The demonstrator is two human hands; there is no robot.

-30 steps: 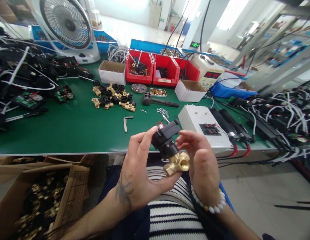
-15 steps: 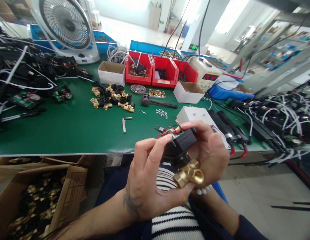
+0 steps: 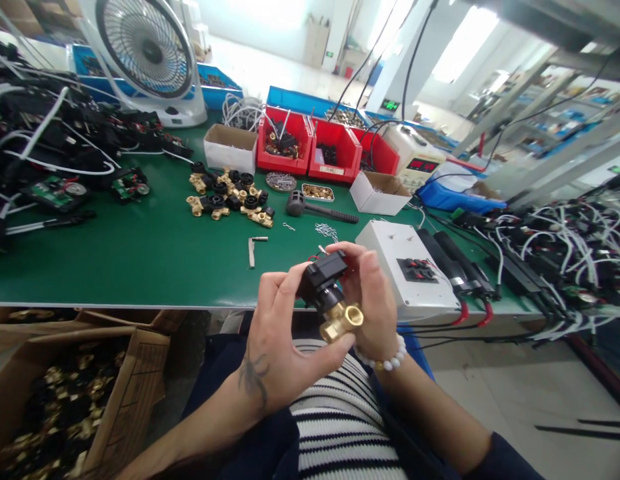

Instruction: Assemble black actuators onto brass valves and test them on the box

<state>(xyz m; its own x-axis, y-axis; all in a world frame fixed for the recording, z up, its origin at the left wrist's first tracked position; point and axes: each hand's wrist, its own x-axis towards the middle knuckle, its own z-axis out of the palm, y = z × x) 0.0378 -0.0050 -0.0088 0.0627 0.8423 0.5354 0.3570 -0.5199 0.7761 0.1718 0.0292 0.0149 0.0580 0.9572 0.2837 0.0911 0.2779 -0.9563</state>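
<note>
Between my two hands, just off the bench's front edge, is a brass valve [image 3: 340, 323] with a black actuator housing [image 3: 324, 272] on top. My left hand [image 3: 280, 333] is closed around its left side, thumb under the brass body and fingers against the housing. My right hand [image 3: 373, 303] holds the housing from the right and far side; some of its fingertips are hidden behind it. A bit of red wire shows behind the housing. On the bench ahead lie small wire clips [image 3: 327, 232], an L-shaped hex key [image 3: 252, 251] and a black mallet [image 3: 296, 204].
Brass valve bodies [image 3: 230, 193] lie in a cluster at centre left. A white test box [image 3: 390, 247] stands at right, with wired units [image 3: 555, 240] beyond. Red bins [image 3: 335, 150] and a fan [image 3: 150, 57] line the back. A cardboard box [image 3: 140, 360] of brass parts sits below left.
Both hands have moved left with the valve, and the valve has turned and tilted. My right hand has swung inward, showing its bracelet and uncovering the white test box.
</note>
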